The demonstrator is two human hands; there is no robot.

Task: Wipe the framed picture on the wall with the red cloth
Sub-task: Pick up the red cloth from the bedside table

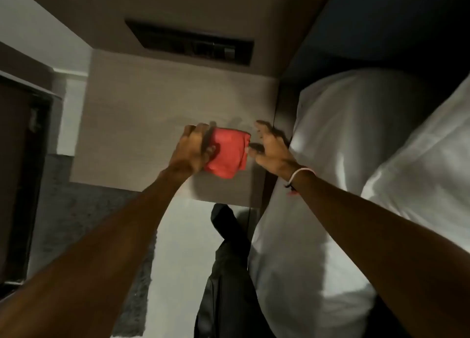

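A folded red cloth (227, 154) is held just above a beige nightstand top (142, 124). My left hand (194, 148) grips the cloth's left edge between thumb and fingers. Just right of the cloth, my right hand (268, 144) hovers with its fingers spread and nothing in it; whether its thumb touches the cloth I cannot tell. A white band sits on the right wrist. No framed picture shows in this view.
A dark recessed panel (190, 41) is set in the wall behind the nightstand. A bed with white pillows (356, 134) fills the right side. A dark door (23, 172) stands at the left. My dark trouser leg (229, 274) is over a pale floor and grey rug.
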